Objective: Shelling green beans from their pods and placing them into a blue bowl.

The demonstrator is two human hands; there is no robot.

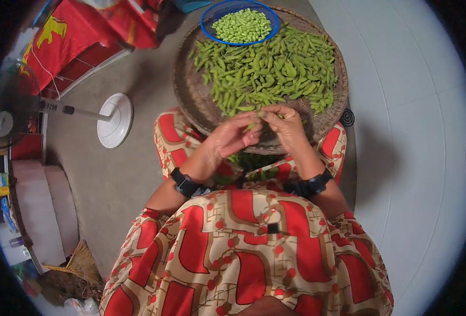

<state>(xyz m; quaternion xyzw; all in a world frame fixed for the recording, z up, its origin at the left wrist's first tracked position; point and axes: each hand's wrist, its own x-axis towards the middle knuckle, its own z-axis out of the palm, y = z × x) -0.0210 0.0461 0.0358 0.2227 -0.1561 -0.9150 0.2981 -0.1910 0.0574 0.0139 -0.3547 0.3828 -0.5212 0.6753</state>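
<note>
My left hand (239, 133) and my right hand (282, 124) meet over the near edge of a round woven bamboo tray (193, 93). Between their fingertips is a green soybean pod (250, 127), partly covered by the fingers. A broad heap of green pods (272, 71) lies on the tray beyond both hands. At the tray's far rim stands a blue plastic basket (203, 29) holding shelled green beans (243, 27). The tray rests over my lap, on patterned red and beige trousers (169, 128).
A standing fan's round white base (115, 120) is on the floor at left, its head (3, 122) farther left. Red cloth (98, 23) hangs at upper left. A straw broom (80, 262) lies lower left. A black coil (347, 117) is beside the tray; a pale wall or panel rises at right.
</note>
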